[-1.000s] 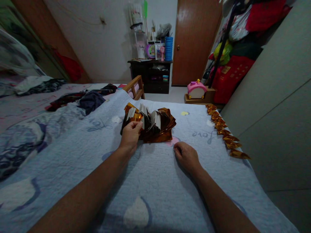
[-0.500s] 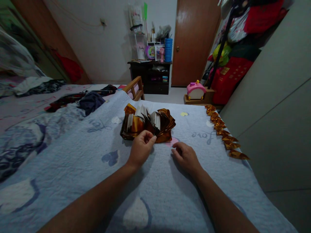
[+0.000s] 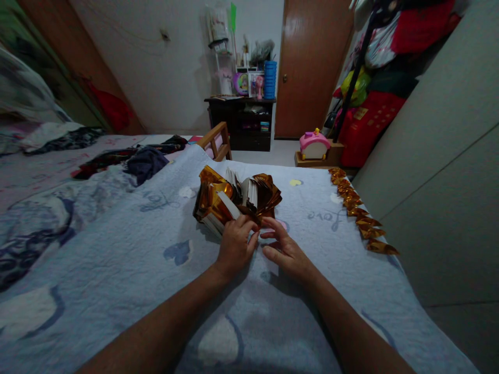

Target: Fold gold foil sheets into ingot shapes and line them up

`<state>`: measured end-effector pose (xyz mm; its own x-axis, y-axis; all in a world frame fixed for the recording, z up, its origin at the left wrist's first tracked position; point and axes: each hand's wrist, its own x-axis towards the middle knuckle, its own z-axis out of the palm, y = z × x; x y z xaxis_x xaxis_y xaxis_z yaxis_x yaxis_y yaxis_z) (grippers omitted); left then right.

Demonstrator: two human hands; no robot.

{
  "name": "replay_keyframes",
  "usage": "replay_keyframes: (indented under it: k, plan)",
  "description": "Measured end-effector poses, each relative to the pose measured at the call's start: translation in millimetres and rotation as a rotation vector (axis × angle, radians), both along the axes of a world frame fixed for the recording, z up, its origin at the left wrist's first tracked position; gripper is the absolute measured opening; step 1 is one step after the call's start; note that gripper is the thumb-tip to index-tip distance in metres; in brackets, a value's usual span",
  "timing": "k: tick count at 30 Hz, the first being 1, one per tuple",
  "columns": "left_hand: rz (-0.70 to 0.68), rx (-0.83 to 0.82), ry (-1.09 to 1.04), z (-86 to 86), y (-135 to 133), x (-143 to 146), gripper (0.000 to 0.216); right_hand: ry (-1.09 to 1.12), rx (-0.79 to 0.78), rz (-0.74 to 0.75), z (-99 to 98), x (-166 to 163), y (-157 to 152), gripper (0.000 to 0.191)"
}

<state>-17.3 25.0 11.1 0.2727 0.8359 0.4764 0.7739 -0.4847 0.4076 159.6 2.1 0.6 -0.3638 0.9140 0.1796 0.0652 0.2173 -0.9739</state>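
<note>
A pile of shiny gold foil paper (image 3: 213, 193), with white sides showing between the folds, lies on the bed in front of me. My left hand (image 3: 237, 243) is at its near edge, thumb and fingers pinched on gold foil paper, whose held edge is mostly hidden by the fingers. White-edged sheets lean out of the pile toward this hand. Just to the right, my right hand (image 3: 286, 250) has its fingers apart, the tips close to the left fingertips, with nothing visible in it. Along the bed's right edge runs a row of folded gold foil pieces (image 3: 368, 223).
Under everything is a pale blue quilted bed cover (image 3: 156, 280) with heart prints. Dark clothes (image 3: 146, 165) lie to the left. Beyond the bed stand a wooden chair (image 3: 220, 143), a dark cabinet (image 3: 239, 124) and a pink toy (image 3: 315, 144). A pale cabinet side rises at right.
My left hand has moved right and nearer to me, and sheets at the left of the pile now tip forward. My right hand has come left with its fingers spread.
</note>
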Motion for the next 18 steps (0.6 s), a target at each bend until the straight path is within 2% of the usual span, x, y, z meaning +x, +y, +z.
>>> replay_keyframes:
  k: [5,8,14,16,18]
  plan:
    - [-0.054,-0.016,0.130,-1.5,-3,-7,0.013,-0.023,0.076,0.055,-5.3,-3,1,0.048]
    - [-0.126,-0.044,0.164,-0.2,-5,-11,0.014,-0.057,0.098,0.034,-10.7,-3,3,0.051]
    - [-0.503,0.064,0.216,7.7,-8,-35,0.012,-0.148,0.120,-0.021,-16.6,-2,4,0.059]
    - [-0.446,0.167,0.164,12.5,-7,-46,0.009,-0.154,0.121,-0.031,-16.2,-2,4,0.058]
    - [-0.252,0.307,0.053,19.1,-1,-57,0.002,-0.159,0.124,-0.037,-15.6,-1,4,0.057]
